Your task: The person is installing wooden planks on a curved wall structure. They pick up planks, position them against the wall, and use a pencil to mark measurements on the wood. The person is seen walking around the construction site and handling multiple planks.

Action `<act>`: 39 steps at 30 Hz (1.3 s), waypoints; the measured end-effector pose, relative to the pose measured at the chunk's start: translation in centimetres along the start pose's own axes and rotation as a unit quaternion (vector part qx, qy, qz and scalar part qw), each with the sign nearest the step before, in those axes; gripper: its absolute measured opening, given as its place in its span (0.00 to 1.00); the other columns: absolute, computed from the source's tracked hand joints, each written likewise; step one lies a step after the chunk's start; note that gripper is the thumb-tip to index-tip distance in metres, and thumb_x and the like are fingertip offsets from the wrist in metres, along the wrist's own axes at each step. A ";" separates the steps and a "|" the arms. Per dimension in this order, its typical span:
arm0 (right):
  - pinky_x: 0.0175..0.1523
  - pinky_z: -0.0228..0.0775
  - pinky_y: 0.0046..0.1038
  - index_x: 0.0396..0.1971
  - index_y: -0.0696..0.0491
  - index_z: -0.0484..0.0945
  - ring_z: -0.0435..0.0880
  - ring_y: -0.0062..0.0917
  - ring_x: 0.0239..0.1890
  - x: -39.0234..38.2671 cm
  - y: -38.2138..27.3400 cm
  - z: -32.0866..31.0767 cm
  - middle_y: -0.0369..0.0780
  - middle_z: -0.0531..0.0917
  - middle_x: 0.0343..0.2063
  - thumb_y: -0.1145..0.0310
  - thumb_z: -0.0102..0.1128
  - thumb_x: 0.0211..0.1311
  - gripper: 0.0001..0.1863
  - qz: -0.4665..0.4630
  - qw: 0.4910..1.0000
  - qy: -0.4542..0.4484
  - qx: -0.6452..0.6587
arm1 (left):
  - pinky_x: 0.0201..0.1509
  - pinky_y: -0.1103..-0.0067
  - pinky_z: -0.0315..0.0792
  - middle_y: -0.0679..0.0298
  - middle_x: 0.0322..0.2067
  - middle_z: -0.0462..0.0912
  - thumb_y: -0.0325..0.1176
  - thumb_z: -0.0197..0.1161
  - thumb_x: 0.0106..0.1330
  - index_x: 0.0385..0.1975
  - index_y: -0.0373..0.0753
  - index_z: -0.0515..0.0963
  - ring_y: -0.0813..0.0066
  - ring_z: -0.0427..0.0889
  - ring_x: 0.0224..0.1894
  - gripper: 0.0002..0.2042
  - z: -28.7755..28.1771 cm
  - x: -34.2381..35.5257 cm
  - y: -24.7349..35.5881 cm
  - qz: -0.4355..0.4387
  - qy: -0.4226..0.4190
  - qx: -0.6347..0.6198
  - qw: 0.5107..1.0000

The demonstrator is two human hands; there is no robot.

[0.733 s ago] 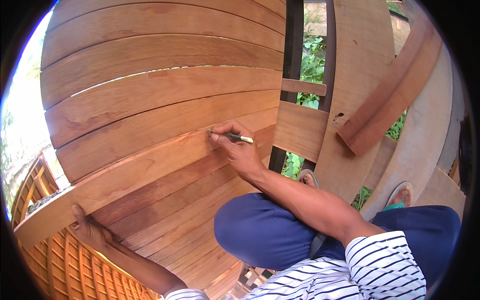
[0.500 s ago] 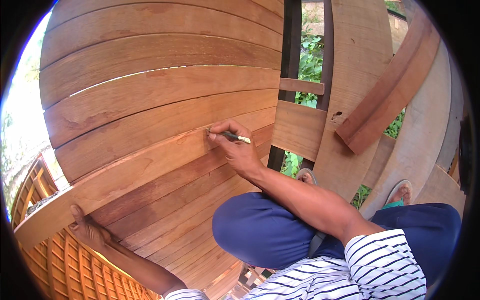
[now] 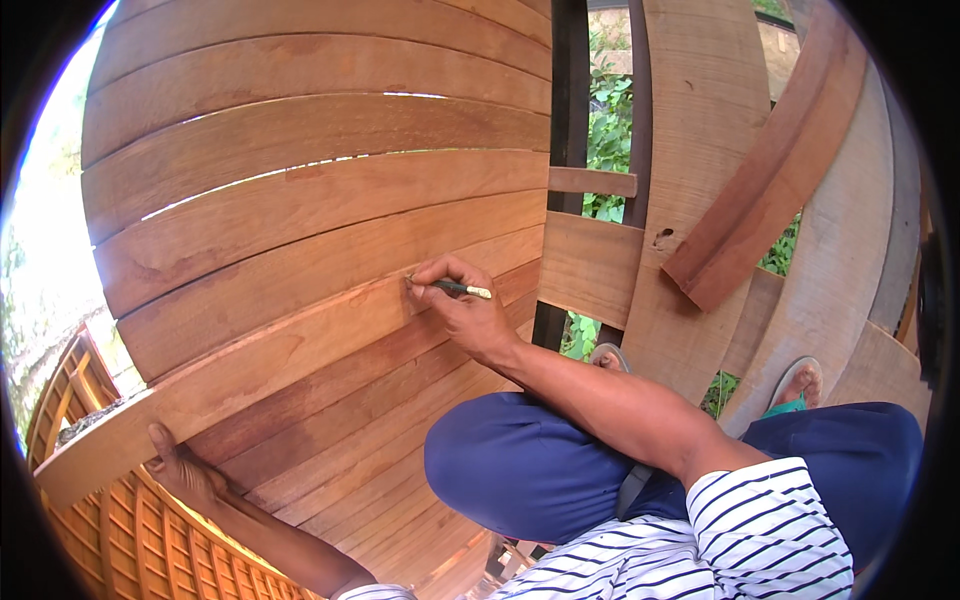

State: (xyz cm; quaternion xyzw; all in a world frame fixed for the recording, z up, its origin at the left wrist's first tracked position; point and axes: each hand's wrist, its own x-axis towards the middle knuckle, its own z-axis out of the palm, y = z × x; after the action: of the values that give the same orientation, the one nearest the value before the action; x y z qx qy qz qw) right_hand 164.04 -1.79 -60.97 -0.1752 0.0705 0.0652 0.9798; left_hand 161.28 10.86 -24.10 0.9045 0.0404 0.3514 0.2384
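Note:
A long loose wooden plank lies slantwise across the row of fitted boards, its left end jutting past their edge. Near that end my left hand grips the plank's lower edge, thumb on its face and the other fingers partly hidden behind. Close to the plank's right end, my right hand pinches a dark pencil with a pale end. Its tip meets the plank's upper edge or lies very near it; the fingers partly hide the contact.
To the right stand wide pale planks, with a reddish grooved timber leaning across them. Gaps between dark posts show green leaves. My sandalled feet rest on boards. An orange-brown lattice roof curves below left.
The boards, plank and both hands sit slightly lower in the picture, as the view has shifted. My right hand keeps the pencil at the plank's upper edge; my left hand keeps its grip.

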 end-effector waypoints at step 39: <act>0.38 0.70 0.34 0.34 0.59 0.81 0.79 0.30 0.31 2.3 -27.4 10.1 0.43 0.81 0.26 0.52 0.63 0.60 0.21 -0.330 0.859 -0.309 -0.241 | 0.49 0.76 0.73 0.60 0.43 0.77 0.36 0.63 0.68 0.51 0.30 0.75 0.73 0.76 0.44 0.18 10.0 -1.7 7.1 0.213 0.063 -0.173 0.959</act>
State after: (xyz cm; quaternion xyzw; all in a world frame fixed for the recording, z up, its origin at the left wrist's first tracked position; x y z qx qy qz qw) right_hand 171.63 -23.45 -42.84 -0.3894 -0.3157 -0.1963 0.8427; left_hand 165.87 0.18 -28.32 0.8130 -0.1997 0.4521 0.3080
